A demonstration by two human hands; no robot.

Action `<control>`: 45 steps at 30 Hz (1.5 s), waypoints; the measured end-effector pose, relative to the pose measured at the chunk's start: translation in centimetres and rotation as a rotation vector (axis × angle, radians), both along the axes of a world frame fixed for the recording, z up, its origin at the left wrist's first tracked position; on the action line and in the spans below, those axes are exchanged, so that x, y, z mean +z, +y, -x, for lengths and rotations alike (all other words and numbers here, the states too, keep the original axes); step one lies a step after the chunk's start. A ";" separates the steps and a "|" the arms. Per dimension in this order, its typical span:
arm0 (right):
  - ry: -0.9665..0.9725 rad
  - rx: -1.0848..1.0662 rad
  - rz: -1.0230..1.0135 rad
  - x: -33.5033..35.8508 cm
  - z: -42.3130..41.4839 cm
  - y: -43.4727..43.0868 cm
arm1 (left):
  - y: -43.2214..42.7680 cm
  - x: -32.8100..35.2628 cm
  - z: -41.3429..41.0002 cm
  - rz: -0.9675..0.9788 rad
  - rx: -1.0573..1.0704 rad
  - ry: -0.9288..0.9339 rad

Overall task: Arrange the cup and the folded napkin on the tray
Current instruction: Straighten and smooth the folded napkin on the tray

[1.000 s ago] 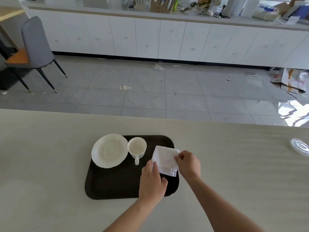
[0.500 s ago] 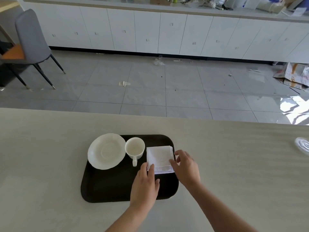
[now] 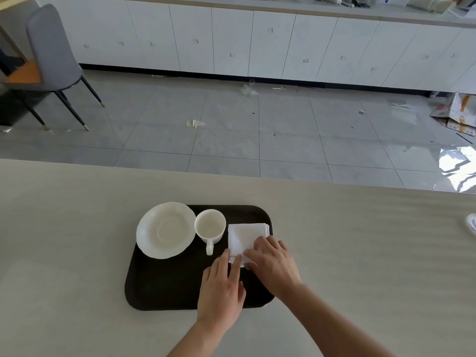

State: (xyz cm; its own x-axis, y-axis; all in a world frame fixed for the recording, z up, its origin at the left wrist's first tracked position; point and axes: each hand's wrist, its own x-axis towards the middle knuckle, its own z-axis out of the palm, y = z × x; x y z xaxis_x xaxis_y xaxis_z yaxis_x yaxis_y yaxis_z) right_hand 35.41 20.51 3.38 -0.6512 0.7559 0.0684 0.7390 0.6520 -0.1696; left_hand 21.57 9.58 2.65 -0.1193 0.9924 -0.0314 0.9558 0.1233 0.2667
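Note:
A dark brown tray (image 3: pixel 164 287) lies on the pale counter. On its far half stand a white saucer (image 3: pixel 166 230) at the left and an empty white cup (image 3: pixel 210 226) with its handle toward me. A folded white napkin (image 3: pixel 244 237) lies flat at the tray's far right, just right of the cup. My right hand (image 3: pixel 273 264) rests palm down on the napkin's near right part, fingers spread. My left hand (image 3: pixel 221 289) lies flat over the tray, its fingertips touching the napkin's near left corner. Neither hand grips anything.
The counter (image 3: pixel 360 253) runs wide to both sides; its far edge drops to a tiled floor. A clear round object (image 3: pixel 471 224) sits at the right edge of the view. A grey chair (image 3: pixel 51 55) and white cabinets (image 3: pixel 257 39) stand beyond.
The napkin went from tilted and pinched by my right hand to lying square and flat on the tray. Both hands now press it down with flat fingers.

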 end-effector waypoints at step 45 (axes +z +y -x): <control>-0.011 -0.170 0.245 0.8 0.1 3.8 | 1.8 0.7 -0.9 0.064 -0.082 0.126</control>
